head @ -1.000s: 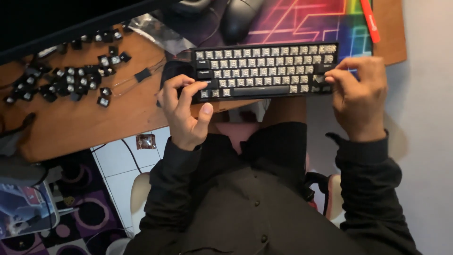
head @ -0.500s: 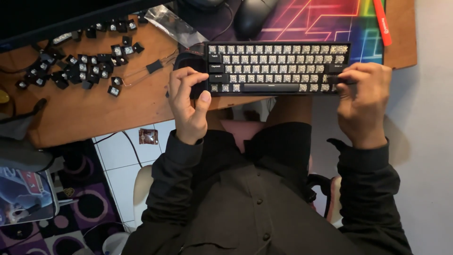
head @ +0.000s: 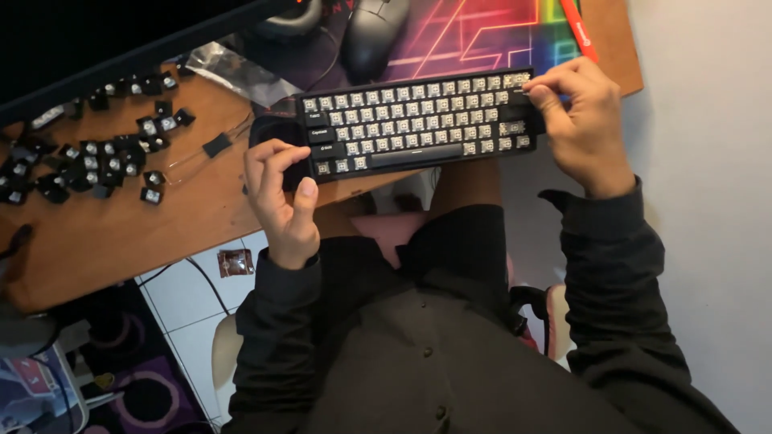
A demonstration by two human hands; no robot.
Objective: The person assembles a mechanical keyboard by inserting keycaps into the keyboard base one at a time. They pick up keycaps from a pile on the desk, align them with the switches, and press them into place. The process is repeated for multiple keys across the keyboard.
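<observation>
Head view: black keyboard (head: pixel 414 120) lies on desk edge (head: pixel 121 233). Left hand (head: pixel 281 197) grips its left end; right hand (head: pixel 583 120) pinches at its upper right corner, object unclear.

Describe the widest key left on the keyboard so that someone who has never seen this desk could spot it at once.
Start at the black keyboard on the wooden desk, between the left hand and right hand. In its bottom row lies the space bar, one long plain black bar. Most positions around it are bare pale switches without caps.
</observation>
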